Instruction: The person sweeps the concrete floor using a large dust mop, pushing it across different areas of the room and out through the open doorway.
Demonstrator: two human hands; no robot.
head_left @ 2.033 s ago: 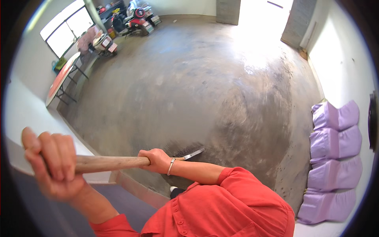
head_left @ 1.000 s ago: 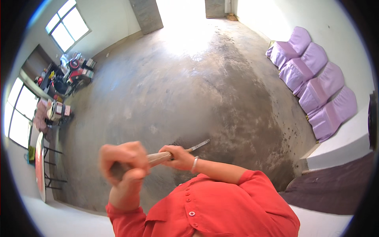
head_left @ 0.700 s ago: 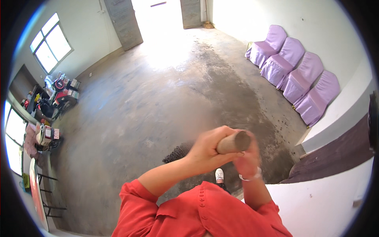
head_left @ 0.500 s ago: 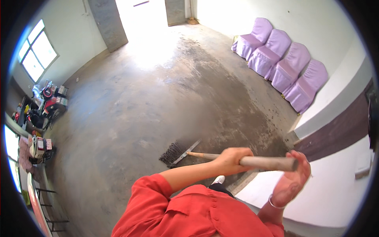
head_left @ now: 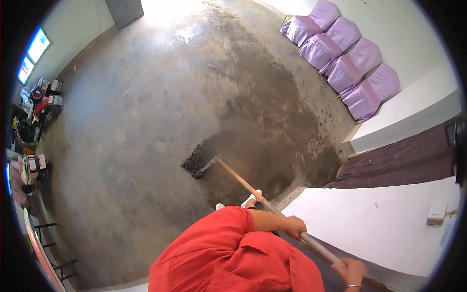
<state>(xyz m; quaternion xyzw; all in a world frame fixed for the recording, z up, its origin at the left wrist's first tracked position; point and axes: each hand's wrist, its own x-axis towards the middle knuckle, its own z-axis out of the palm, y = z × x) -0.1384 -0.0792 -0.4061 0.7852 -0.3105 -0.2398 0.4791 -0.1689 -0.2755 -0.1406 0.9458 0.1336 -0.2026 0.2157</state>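
A mop with a long wooden handle (head_left: 237, 176) slants from the lower right toward the floor in front of me. Its dark, stringy mop head (head_left: 195, 158) lies spread on the concrete floor (head_left: 141, 121), joined to the handle by a pale crossbar. My left hand (head_left: 294, 227) is wrapped round the middle of the handle. Close to the handle's upper end, my right hand (head_left: 351, 271) is closed on it, a little blurred, with a bracelet at the wrist. Around and beyond the mop head the floor shows a darker, wet-looking patch (head_left: 272, 121).
Several chairs in lilac covers (head_left: 362, 90) line the right wall. A brown curtain (head_left: 404, 163) hangs beside a low white wall (head_left: 369, 214) at my right. Motorbikes (head_left: 36, 114) stand along the left side, with a metal-legged table (head_left: 39, 243) nearer me.
The mop head has moved away from me and slightly left. My hands have dropped lower, tilting the handle down to the right. My right hand, open before, now grips the handle's end.
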